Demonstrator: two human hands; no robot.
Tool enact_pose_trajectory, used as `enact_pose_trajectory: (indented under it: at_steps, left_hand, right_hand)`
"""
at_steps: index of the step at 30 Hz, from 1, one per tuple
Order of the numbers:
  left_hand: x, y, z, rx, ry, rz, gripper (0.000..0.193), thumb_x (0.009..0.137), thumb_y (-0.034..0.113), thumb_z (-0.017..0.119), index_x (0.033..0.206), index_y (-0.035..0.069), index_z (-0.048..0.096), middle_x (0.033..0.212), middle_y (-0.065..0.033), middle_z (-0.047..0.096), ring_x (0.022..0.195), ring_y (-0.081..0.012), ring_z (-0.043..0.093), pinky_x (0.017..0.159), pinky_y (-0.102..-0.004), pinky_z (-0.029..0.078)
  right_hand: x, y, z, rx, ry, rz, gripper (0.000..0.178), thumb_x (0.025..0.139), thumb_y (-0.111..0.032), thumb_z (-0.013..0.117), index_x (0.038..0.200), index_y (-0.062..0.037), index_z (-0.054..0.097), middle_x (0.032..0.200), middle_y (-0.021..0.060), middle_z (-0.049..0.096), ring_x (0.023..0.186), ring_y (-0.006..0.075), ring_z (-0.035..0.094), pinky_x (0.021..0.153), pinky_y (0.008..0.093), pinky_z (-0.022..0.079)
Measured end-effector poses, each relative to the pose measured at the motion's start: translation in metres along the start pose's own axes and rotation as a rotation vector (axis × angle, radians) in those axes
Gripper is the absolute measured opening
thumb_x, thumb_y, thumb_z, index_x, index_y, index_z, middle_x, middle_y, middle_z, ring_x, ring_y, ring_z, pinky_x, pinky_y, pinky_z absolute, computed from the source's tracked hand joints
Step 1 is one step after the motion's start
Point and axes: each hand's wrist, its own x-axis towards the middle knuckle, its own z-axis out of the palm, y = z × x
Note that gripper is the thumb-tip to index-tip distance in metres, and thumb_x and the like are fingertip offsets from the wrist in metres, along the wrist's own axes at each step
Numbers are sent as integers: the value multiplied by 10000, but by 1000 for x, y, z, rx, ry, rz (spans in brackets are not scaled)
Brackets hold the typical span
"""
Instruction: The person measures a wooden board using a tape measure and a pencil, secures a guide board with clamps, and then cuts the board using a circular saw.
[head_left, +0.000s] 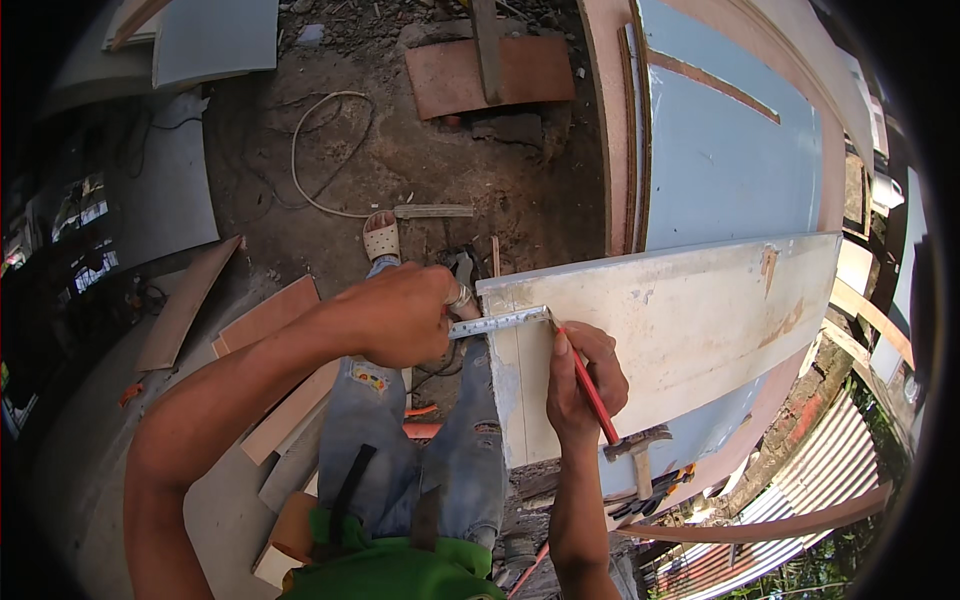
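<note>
Left forearm (235,385): bare, bent at the elbow, nearest the camera.

Left grip (408,315): fingers curled in, holding the tape measure (500,321); any case is hidden.

Tape measure: metal blade reaching onto the white board (690,310), apparently held extended so it lies straight across the face.

Right grip (588,385): thumb and fingers closed around a red pencil (592,398), no gap; slanted, seemingly to bring its tip to the blade's free end.

White board: stained, thin line near its left edge; lies across a blue panel (735,160), which probably supports it.

Hammer (642,472): wooden handle, metal head, beyond the board's near edge, likely set there within reach.

Jeans (370,430): colourful patch on one leg.

Markings: blade graduations, too small to read; no brand or label legible.
</note>
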Motion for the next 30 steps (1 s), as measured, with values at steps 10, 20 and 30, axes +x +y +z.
enact_pose_trajectory:
  at_steps: [10,20,30]
  left_hand:
    - [1,0,0,1,14,20,413,845,45,501,1209,96,690,999,-241,693,941,-369,678,846,-429,515]
    - [4,-7,4,-21,48,58,430,815,18,495,1197,63,690,981,-257,690,933,-374,679,838,-424,512]
    - [5,-8,5,-60,28,69,457,792,3,477,1193,52,689,1010,-253,689,955,-364,675,856,-410,513]
  right_hand:
    - [1,1,0,0,4,-3,79,912,-55,669,944,15,648,915,167,697,818,223,664,747,295,520]
    - [1,1,0,-7,3,-25,78,905,-44,673,951,15,652,915,165,700,828,230,665,757,305,524]
    - [1,0,-1,-27,-13,-14,58,901,-26,669,944,11,654,912,155,704,833,218,667,752,293,520]
